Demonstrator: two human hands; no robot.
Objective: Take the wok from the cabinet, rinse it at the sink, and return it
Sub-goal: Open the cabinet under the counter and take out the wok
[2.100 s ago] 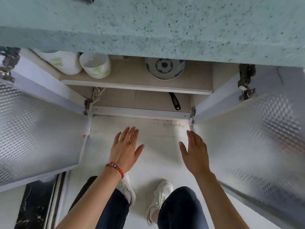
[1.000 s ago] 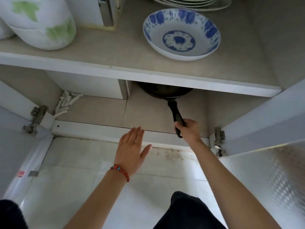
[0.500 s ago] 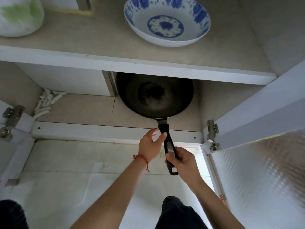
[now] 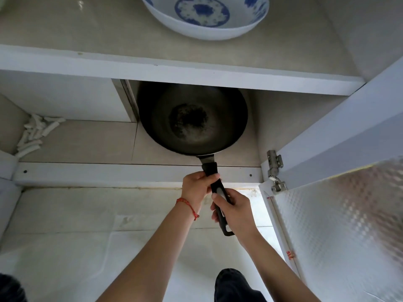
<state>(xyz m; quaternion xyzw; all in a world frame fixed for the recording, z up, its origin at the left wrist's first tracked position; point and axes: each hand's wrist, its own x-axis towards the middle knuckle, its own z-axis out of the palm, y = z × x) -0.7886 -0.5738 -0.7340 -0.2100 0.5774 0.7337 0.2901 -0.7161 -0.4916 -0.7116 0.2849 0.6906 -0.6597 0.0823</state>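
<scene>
- Head view: both hands hold the wok's [image 4: 192,118] black handle, left hand [image 4: 197,188] wrapped nearest the pan, right hand [image 4: 234,209] gripping just behind it.
- The pan lies beyond the grip, on the cabinet [image 4: 76,144] floor under the shelf carrying a blue-patterned bowl [image 4: 205,16].
- Step in hand: drawing it out; next it likely needs lifting over the sill.
- Half a second ago the left fingers only touched the handle; now they grip it.
</scene>
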